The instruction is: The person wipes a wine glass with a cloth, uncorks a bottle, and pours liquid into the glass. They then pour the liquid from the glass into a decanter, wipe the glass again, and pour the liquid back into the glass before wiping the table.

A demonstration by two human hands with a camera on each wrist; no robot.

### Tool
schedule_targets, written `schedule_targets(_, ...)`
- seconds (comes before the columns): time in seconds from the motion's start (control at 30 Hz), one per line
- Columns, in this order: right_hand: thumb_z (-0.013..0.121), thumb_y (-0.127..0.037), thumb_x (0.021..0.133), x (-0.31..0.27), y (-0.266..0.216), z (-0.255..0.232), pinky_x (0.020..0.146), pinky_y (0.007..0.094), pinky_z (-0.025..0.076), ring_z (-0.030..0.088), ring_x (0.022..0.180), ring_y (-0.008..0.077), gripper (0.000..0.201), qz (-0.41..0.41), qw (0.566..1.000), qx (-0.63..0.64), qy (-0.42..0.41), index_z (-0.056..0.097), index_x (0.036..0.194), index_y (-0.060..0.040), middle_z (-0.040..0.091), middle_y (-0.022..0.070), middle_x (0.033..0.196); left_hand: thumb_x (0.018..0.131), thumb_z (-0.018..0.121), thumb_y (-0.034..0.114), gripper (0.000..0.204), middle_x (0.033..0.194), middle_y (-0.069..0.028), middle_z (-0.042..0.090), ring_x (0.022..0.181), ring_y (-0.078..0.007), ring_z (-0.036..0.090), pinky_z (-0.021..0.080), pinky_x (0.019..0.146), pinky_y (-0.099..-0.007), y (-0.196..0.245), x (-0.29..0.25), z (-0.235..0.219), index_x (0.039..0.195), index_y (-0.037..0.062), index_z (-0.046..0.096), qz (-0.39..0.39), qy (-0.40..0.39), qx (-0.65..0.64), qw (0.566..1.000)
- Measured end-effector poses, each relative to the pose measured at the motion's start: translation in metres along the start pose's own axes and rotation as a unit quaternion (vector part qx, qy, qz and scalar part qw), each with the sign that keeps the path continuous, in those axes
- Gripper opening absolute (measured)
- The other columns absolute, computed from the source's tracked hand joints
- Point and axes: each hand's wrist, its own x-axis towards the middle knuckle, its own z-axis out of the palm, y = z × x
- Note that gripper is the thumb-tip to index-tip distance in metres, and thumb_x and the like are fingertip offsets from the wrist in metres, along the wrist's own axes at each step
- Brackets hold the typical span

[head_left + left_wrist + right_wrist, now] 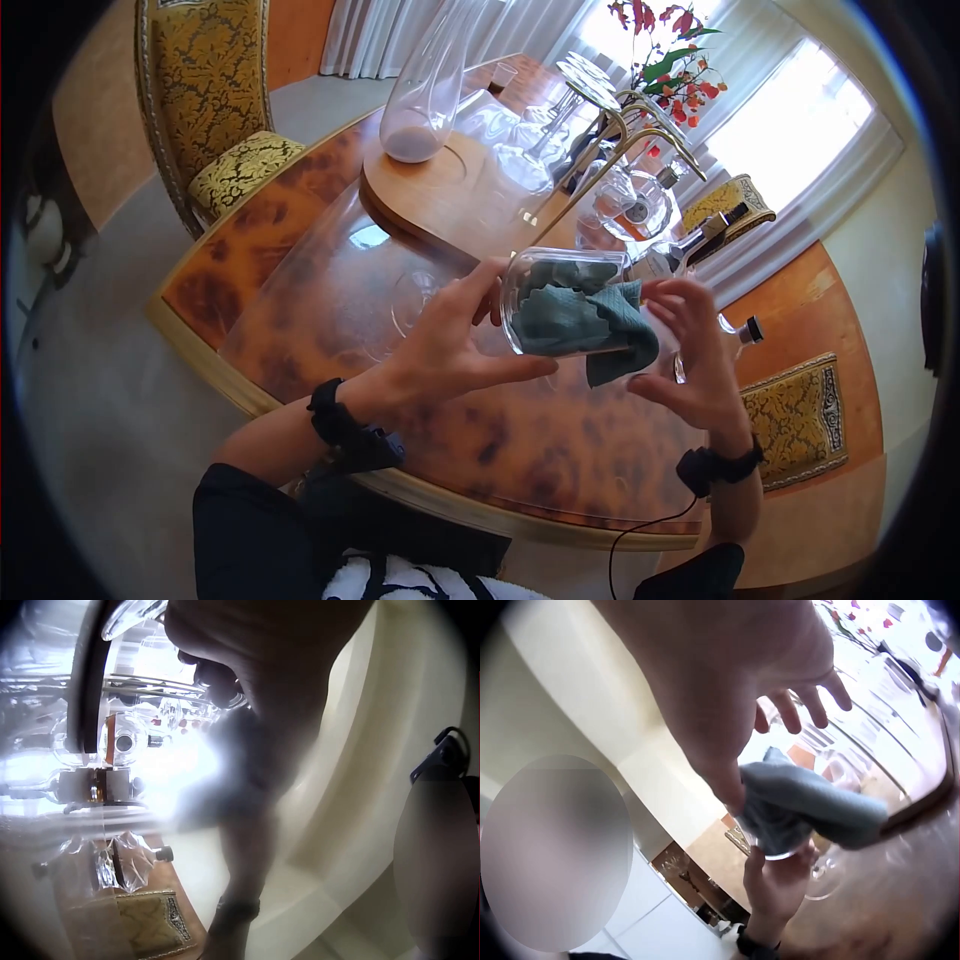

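My left hand (440, 345) grips a clear drinking glass (511, 310), thumb along its near side and fingers behind. The glass lies tipped sideways above the table, mouth toward the right. A grey-green cloth (560, 318) is bunched inside, one end hanging out over the rim. My right hand (700, 355) is at the mouth, fingers spread and thumb apart around the loose end. From the right wrist, the cloth (802, 799) shows just below my right hand (727, 682), its thumb right at the cloth's edge. In the left wrist view, glare hides most of the glass.
A round wooden board (470, 215) bears a tall glass decanter (415, 145). Stemmed glasses (585, 80) hang upside down by curved brass rods (590, 190). Stoppered bottles (690, 245) stand at the right. Clear plastic covers part of the glossy table (480, 440); patterned chairs (245, 165) surround it.
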Motion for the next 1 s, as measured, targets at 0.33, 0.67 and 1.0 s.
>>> schedule_targets(0.33, 0.069, 0.006, 0.082, 0.005, -0.012, 0.006, 0.114, 0.0463, 0.035, 0.054, 0.127, 0.0326, 0.032, -0.008, 0.989, -0.144, 0.041, 0.062, 0.113, 0.0027, 0.072, 0.0151, 0.104, 0.069, 0.091, 0.044, 0.079, 0.082, -0.0069, 0.055, 0.074, -0.0183, 0.052, 0.043, 0.066, -0.0318, -0.022, -0.006, 0.009, 0.126, 0.0023, 0.056, 0.01, -0.031, 0.011, 0.999)
schedule_targets(0.67, 0.066, -0.001, 0.074, 0.011, -0.022, 0.024, 0.099, 0.0472, 0.05, 0.057, 0.122, 0.0473, 0.085, 0.054, 0.964, -0.158, -0.205, 0.036, 0.153, -0.0032, 0.048, 0.0269, 0.147, 0.071, 0.086, 0.048, 0.085, 0.089, -0.0071, 0.061, 0.08, -0.0221, 0.058, 0.043, 0.078, -0.0374, 0.005, -0.004, 0.0, 0.136, 0.0027, 0.054, 0.126, -0.014, 0.215, 0.968)
schedule_targets(1.0, 0.066, -0.002, 0.093, 0.015, -0.01, 0.017, 0.055, 0.0264, 0.06, 0.073, 0.068, 0.0188, 0.069, 0.316, 0.855, 0.188, -0.365, 0.029, 0.151, -0.0011, 0.071, 0.0166, 0.097, 0.072, 0.082, 0.049, 0.086, 0.093, -0.0043, 0.059, 0.086, -0.0224, 0.056, 0.038, 0.08, -0.0375, 0.017, -0.002, -0.005, 0.139, 0.0023, 0.053, 0.187, -0.038, 0.384, 0.903)
